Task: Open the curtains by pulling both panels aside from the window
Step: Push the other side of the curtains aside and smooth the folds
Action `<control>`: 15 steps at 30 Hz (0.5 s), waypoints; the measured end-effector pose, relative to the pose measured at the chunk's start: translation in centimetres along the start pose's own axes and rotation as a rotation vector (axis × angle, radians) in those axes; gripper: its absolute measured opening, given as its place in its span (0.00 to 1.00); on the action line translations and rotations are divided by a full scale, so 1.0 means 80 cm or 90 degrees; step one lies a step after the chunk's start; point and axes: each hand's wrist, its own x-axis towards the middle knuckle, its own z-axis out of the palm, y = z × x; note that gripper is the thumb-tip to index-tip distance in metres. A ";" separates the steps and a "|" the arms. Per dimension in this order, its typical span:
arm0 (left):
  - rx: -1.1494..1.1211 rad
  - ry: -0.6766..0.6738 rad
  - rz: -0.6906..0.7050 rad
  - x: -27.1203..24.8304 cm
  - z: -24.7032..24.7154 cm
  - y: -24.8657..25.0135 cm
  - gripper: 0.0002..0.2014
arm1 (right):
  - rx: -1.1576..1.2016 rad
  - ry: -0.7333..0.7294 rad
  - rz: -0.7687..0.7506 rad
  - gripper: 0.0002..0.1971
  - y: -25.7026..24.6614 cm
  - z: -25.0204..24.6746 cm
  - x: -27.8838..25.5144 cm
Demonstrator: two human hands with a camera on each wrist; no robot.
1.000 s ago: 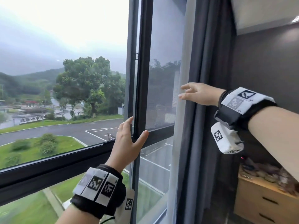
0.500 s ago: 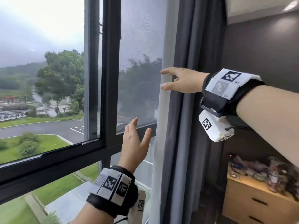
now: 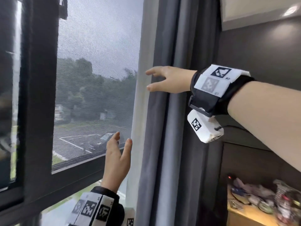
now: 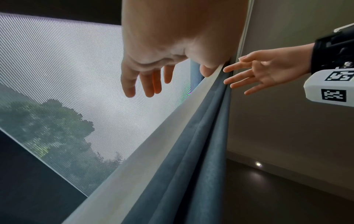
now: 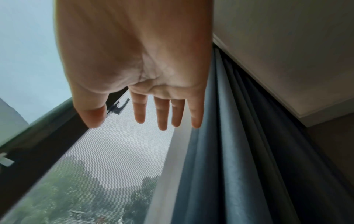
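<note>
From the head camera, the grey curtain [image 3: 164, 128] hangs bunched in upright folds at the right side of the window [image 3: 96, 88], with a pale sheer panel [image 3: 138, 111] along its window-side edge. The right hand [image 3: 169, 81] reaches level toward that edge, thumb and fingers spread and holding nothing. The left hand [image 3: 116, 162] rises from below with straight, parted fingers just beside the sheer. A wooden cabinet [image 3: 244, 216] with clutter stands well to the right.

From the left wrist, the grey curtain [image 4: 193, 151] looks thick and velvety, likely soft but with some weight; the sheer panel [image 4: 153, 151] looks thin and light. The left hand [image 4: 162, 53] is open, its thumb at the sheer's edge, possibly touching it, though the angle makes this uncertain. The right hand [image 4: 268, 69] shows splayed fingers near the outer folds.

From the right wrist, the right hand [image 5: 138, 68] hangs open, fingers [image 5: 162, 113] slightly parted, beside the folds [image 5: 229, 151]. A good hold would probably gather both layers at the leading edge, since loose cloth gives under a flat push.
</note>
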 end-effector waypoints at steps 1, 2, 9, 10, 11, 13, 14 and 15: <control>-0.005 0.012 -0.006 0.006 0.018 -0.005 0.25 | -0.009 0.005 -0.011 0.32 0.015 0.002 0.008; -0.012 0.026 -0.014 0.011 0.035 -0.011 0.25 | -0.022 0.012 -0.025 0.32 0.030 0.002 0.014; -0.054 0.170 -0.056 0.037 0.137 -0.046 0.27 | -0.125 0.024 -0.159 0.32 0.109 0.018 0.055; -0.060 0.187 -0.062 0.039 0.148 -0.049 0.30 | -0.145 0.025 -0.179 0.32 0.116 0.020 0.062; -0.065 0.202 -0.067 0.041 0.156 -0.051 0.33 | -0.164 0.030 -0.201 0.32 0.122 0.022 0.069; -0.052 0.231 -0.084 0.045 0.166 -0.055 0.38 | -0.178 0.035 -0.242 0.32 0.131 0.026 0.082; -0.037 0.239 -0.093 0.046 0.170 -0.058 0.39 | -0.175 0.036 -0.257 0.33 0.135 0.028 0.089; -0.022 0.242 -0.104 0.047 0.171 -0.062 0.40 | -0.168 0.037 -0.270 0.33 0.137 0.031 0.095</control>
